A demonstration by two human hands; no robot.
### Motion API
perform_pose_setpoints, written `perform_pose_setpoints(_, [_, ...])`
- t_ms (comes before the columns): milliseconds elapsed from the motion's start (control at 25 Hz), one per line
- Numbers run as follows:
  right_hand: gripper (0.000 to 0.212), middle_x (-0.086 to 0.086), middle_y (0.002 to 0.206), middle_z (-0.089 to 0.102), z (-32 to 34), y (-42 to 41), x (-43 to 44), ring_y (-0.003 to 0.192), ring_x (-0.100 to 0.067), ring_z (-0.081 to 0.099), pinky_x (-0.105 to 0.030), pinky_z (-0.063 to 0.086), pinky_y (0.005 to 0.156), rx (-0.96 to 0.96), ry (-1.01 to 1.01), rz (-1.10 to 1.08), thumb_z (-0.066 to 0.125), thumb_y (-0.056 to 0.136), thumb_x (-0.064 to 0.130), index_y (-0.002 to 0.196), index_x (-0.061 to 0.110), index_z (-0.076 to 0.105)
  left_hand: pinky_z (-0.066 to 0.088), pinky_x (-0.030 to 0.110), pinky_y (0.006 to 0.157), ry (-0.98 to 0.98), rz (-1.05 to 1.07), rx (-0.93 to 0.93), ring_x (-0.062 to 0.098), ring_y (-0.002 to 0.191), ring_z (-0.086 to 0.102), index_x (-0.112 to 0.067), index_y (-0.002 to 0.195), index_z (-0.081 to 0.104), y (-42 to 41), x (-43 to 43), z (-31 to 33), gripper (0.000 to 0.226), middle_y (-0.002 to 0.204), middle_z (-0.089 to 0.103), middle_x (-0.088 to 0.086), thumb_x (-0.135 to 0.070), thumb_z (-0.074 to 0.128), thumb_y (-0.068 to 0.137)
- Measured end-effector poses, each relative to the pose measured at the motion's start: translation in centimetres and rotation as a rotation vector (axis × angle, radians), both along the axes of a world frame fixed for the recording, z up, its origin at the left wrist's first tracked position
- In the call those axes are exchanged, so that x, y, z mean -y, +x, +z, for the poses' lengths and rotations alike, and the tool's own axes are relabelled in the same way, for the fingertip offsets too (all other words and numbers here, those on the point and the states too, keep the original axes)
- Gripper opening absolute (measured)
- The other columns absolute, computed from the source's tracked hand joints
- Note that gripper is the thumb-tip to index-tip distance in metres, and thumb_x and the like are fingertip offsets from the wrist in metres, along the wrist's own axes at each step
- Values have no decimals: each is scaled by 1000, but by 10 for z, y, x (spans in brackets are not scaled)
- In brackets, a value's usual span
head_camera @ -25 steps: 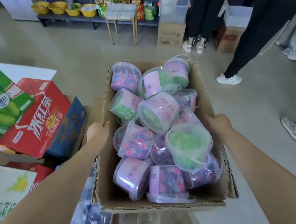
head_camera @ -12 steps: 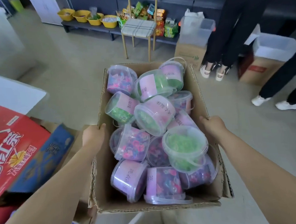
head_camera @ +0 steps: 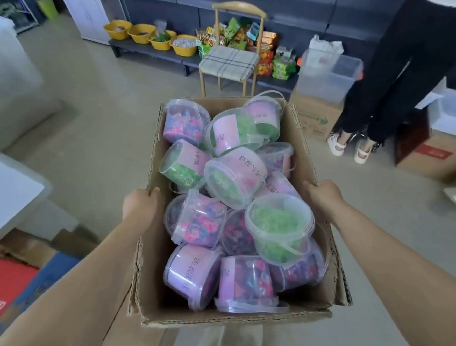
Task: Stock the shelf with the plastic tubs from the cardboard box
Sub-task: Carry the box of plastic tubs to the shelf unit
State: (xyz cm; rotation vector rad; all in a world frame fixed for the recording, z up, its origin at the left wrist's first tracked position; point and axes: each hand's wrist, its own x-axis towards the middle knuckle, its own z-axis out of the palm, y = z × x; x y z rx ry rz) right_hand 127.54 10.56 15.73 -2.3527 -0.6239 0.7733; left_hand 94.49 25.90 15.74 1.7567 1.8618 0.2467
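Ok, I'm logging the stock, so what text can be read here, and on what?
Nothing reads surely.
Pink labels, plastic tubs: Chinese characters, too blurred to quote.
Green print, brown floor box: blurred.
Red label, far-right box: blurred.
White marks, red carton: cut off.
Print on snack packets: too small.

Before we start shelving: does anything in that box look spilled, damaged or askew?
The tubs lie jumbled in the cardboard box, most on their sides; a purple tub by the near wall seems tipped lid-down. Nothing looks spilled or cracked.
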Motion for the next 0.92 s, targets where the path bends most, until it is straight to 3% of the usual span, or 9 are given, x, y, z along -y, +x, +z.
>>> perform_pose_setpoints(80, [37, -22, 90, 61, 1, 33, -55, 96, -37, 61, -33, 41, 76, -17, 3, -5, 53, 93, 29, 89, -6, 61, 46, 37, 77, -24, 14, 14, 43, 92, 60, 8, 77, 58, 29, -49, 4, 46, 82, 59, 28, -29, 40, 97])
perform_pose_setpoints(240, [43, -28, 103, 64, 17, 87, -149, 102, -40, 60, -32, 40, 76, 1, 7, 14, 52, 93, 29, 101, -11, 62, 47, 38, 77, -8, 37, 34, 44, 93, 60, 5, 65, 52, 80, -136, 20, 48, 92, 63, 33, -29, 40, 98])
perform_pose_setpoints(400, [44, -26, 111, 63, 27, 137, -233, 106, -39, 59, -36, 45, 87, -11, 31, 13, 53, 93, 30, 110, -10, 60, 47, 38, 77, 29, 48, 56, 43, 91, 60, -3, 56, 44, 126, -215, 30, 49, 84, 61, 31, -28, 41, 98])
perform_pose_setpoints(560, [43, -26, 109, 65, 16, 191, -328, 102, -37, 61, -39, 47, 88, -6, 68, 39, 54, 92, 30, 108, -8, 63, 40, 33, 68, 31, 79, 66, 34, 76, 52, -4, 53, 40, 174, -303, 21, 51, 59, 48, 13, -28, 41, 98])
perform_pose_setpoints(720, [46, -26, 112, 64, 1, 251, -431, 106, -38, 60, -37, 45, 89, -21, 45, 60, 53, 92, 32, 111, -9, 62, 40, 33, 70, 19, 97, 24, 36, 81, 55, 1, 59, 49, 232, -399, 11, 49, 68, 53, 19, -29, 41, 98])
perform_pose_setpoints(920, [45, -29, 115, 62, 8, 309, -543, 109, -41, 58, -39, 45, 92, -18, 14, 100, 52, 93, 30, 112, -11, 62, 38, 31, 67, 13, 116, 10, 31, 74, 50, -7, 52, 39, 288, -504, 13, 51, 61, 48, 13, -29, 42, 98])
